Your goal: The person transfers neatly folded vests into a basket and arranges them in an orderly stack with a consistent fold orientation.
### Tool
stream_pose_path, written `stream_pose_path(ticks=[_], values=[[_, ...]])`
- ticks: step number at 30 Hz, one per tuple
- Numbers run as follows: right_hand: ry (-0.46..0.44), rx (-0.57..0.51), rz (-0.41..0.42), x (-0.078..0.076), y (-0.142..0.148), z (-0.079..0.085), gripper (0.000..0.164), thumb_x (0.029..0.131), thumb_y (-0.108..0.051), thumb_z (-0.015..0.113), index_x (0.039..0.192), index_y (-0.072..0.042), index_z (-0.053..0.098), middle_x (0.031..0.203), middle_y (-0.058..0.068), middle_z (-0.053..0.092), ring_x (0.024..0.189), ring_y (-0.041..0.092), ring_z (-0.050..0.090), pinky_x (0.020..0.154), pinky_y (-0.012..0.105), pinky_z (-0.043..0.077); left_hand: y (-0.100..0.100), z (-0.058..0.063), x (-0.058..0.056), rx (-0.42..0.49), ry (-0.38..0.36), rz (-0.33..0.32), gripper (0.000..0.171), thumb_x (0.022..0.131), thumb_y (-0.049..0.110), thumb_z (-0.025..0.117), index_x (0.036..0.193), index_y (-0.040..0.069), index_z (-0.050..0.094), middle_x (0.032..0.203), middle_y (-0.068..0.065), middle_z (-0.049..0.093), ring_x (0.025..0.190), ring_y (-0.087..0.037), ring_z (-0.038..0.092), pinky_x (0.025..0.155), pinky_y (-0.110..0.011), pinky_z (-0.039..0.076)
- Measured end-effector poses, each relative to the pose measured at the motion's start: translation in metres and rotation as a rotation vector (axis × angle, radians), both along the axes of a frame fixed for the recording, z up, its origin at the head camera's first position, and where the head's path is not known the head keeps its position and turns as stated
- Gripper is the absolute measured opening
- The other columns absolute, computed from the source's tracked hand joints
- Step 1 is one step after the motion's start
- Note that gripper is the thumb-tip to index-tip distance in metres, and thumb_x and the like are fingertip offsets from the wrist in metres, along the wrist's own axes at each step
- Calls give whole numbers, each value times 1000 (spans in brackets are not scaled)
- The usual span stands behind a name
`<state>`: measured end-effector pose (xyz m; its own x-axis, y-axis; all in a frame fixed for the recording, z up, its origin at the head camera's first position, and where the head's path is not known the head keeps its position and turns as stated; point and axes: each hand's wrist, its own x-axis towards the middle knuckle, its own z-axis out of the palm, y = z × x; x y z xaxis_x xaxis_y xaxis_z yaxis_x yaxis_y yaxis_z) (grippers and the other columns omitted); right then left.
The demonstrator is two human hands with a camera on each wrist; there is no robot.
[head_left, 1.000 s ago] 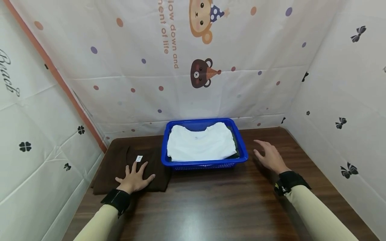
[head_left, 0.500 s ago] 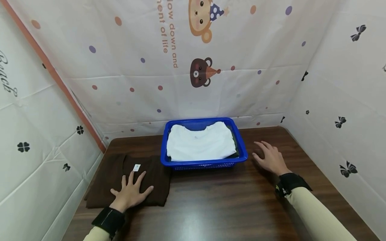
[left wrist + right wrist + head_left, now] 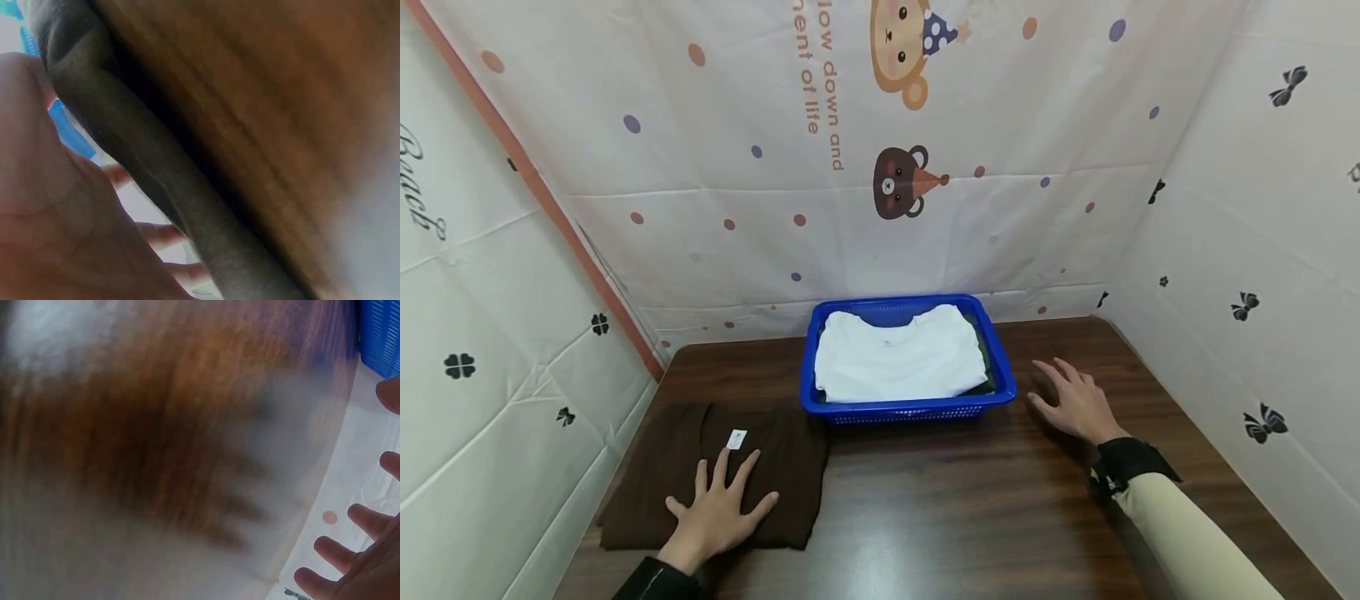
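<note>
A folded brown shirt [image 3: 775, 475] with a small white label [image 3: 737, 439] lies flat at the left of the table. Spread fingers of my left hand [image 3: 715, 512] rest on top of it, just below the label. In the left wrist view the shirt's folded edge [image 3: 156, 156] runs along the tabletop beside my palm. My right hand [image 3: 1078, 406] is over the table to the right of the blue basket [image 3: 910, 406], fingers relaxed and apart, holding nothing. Inside the basket lies a folded white shirt [image 3: 898, 362], with dark green cloth [image 3: 981, 388] showing beneath it.
The wooden table [image 3: 925, 508] reaches back to a printed cloth wall [image 3: 737, 275]. More white cloth walls stand at the left [image 3: 497, 467] and right [image 3: 1202, 342]. The basket sits near the table's far edge.
My left hand has drawn the brown shirt toward the table's near edge, both sliding down the head view. My right hand has shifted only slightly; the basket has stayed put.
</note>
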<state>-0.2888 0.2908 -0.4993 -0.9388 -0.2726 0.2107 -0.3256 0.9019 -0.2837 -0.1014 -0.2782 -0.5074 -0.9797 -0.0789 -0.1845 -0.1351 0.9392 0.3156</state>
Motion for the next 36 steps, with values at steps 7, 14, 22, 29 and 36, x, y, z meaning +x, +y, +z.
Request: stream_pose_path(ticks=[7,14,22,29,36], values=[[-19,5,-1,2,2,-2,67,100,-42,63,156,-14,39,157,34,30,128,66,37,95,81,34,2,-2,14,-24,9,2,94,90,81,48,162,23,34,165,-32,13,143,-69,6,83,-97,3],[-26,21,-8,7,2,-3,68,99,-41,64,156,-15,39,158,33,30,129,66,36,96,82,33,7,-1,29,0,13,10,93,90,80,50,162,23,34,165,-31,12,142,-70,6,81,-97,2],[-48,-13,-10,12,2,-1,69,100,-45,63,157,-15,39,158,33,30,129,66,35,95,83,31,16,-3,42,13,-7,45,96,88,82,50,161,21,36,164,-32,14,142,-69,6,82,-97,0],[-87,-173,32,16,5,4,69,103,-42,61,157,-8,36,156,33,34,137,62,31,102,81,28,22,-2,46,-21,-14,47,98,87,84,50,160,20,38,163,-34,18,142,-70,11,82,-97,5],[-41,-275,93,23,4,7,65,103,-32,64,155,-2,39,153,31,41,138,54,38,104,73,34,15,9,43,11,74,34,91,94,73,53,161,15,34,151,-32,44,132,-64,40,84,-89,33]])
